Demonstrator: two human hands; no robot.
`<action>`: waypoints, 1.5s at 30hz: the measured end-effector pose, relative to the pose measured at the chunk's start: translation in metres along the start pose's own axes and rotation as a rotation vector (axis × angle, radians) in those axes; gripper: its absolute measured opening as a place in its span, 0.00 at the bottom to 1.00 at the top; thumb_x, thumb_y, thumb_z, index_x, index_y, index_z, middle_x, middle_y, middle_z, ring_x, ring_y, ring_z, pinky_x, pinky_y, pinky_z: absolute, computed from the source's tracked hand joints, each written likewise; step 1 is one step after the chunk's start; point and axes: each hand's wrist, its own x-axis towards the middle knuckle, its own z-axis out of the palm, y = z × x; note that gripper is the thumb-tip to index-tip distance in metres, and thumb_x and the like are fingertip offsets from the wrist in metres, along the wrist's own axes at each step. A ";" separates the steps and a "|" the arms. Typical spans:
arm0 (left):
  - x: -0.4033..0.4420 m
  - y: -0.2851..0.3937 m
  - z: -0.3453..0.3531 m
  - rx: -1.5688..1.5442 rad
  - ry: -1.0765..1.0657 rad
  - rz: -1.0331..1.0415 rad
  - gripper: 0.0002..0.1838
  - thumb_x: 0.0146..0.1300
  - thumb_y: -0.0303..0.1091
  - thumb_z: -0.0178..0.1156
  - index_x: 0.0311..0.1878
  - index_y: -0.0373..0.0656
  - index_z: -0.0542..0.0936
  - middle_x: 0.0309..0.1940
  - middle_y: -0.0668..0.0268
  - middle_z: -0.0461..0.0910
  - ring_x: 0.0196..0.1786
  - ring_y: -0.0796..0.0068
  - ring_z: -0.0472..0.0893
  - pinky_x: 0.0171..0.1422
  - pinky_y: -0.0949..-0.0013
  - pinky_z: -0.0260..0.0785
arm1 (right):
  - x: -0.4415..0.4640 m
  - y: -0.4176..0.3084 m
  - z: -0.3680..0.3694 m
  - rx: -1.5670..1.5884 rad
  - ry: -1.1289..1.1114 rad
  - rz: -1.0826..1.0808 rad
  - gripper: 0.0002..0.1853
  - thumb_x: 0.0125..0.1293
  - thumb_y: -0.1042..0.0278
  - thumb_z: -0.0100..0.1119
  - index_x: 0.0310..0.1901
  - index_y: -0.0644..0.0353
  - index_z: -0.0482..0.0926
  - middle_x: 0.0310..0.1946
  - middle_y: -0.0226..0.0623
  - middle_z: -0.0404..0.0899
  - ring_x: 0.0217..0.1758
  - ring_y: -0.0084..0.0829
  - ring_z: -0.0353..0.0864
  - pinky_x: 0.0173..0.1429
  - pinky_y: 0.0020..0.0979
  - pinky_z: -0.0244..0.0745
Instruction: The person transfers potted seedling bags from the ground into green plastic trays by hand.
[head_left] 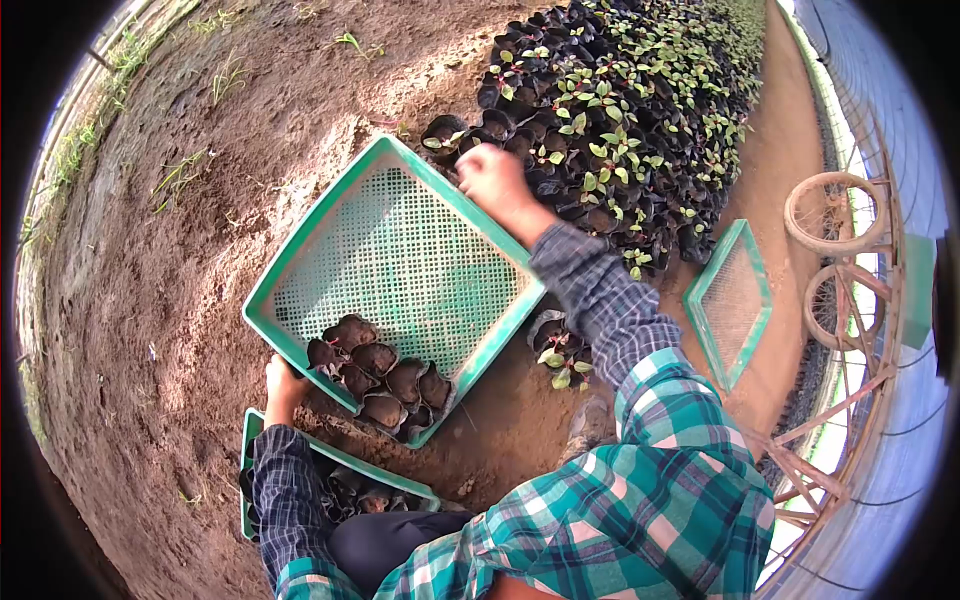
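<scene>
Beside the potted seedlings (640,130), my green crate (400,265) holds soil-filled pots (405,381) in its near corner. My left hand (284,388) is clamped on its rim; I cannot tell whether my blurred right hand (494,182) is open or closed.

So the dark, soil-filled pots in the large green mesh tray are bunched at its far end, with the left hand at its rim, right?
Not the far end: the head view shows the pots bunched at the tray's near end. The left hand is at its rim.
</scene>
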 end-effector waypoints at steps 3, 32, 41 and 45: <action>-0.002 0.007 -0.005 0.010 -0.031 -0.066 0.44 0.38 0.50 0.82 0.52 0.33 0.71 0.45 0.45 0.76 0.49 0.43 0.78 0.55 0.50 0.73 | 0.056 0.050 -0.077 0.186 0.284 0.342 0.04 0.68 0.74 0.59 0.38 0.64 0.81 0.29 0.37 0.83 0.27 0.28 0.86 0.29 0.27 0.82; -0.003 0.001 -0.001 0.003 -0.049 -0.080 0.50 0.36 0.54 0.83 0.56 0.33 0.68 0.48 0.43 0.73 0.51 0.43 0.76 0.56 0.51 0.73 | 0.133 0.139 -0.061 -0.484 0.197 0.177 0.18 0.62 0.62 0.65 0.51 0.59 0.76 0.28 0.38 0.85 0.24 0.35 0.85 0.35 0.36 0.80; -0.002 0.005 -0.004 0.014 -0.068 -0.104 0.49 0.37 0.52 0.83 0.57 0.33 0.68 0.48 0.43 0.74 0.52 0.43 0.77 0.57 0.52 0.73 | 0.085 0.049 -0.100 -0.635 -0.401 -0.373 0.27 0.58 0.78 0.60 0.60 0.45 0.75 0.54 0.40 0.72 0.50 0.44 0.79 0.56 0.40 0.77; -0.002 0.005 -0.003 -0.004 -0.070 -0.125 0.49 0.38 0.51 0.82 0.58 0.34 0.67 0.49 0.42 0.73 0.52 0.42 0.77 0.57 0.51 0.73 | 0.098 0.079 -0.082 -0.799 -0.361 -0.449 0.20 0.55 0.82 0.56 0.49 0.53 0.79 0.45 0.43 0.74 0.48 0.48 0.78 0.52 0.42 0.77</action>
